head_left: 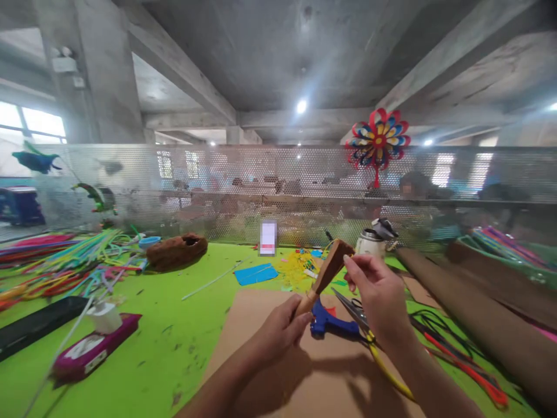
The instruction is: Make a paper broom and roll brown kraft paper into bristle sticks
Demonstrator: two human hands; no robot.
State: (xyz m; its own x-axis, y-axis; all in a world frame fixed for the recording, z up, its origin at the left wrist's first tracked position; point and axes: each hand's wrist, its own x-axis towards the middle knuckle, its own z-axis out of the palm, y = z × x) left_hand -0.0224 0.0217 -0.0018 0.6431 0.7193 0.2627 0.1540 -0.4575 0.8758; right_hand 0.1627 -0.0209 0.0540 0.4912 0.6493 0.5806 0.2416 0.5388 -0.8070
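I judge this a fine-handling step at the wide end of a brown brush-shaped piece (331,268). My left hand (278,328) is closed round its tan handle (307,301), so the piece slants up and away from that fist, raised above the cardboard sheet (239,319). My right hand (382,293) is right at the wide end, thumb and forefinger drawn narrow by its edge; I cannot tell whether they pinch that edge or something thin. The next move, I think, calls for a steady left grip and a light, exact touch from the right. The scissors (353,309) and blue glue gun (321,319) lie below, between my hands, where a dipping wrist could knock them.
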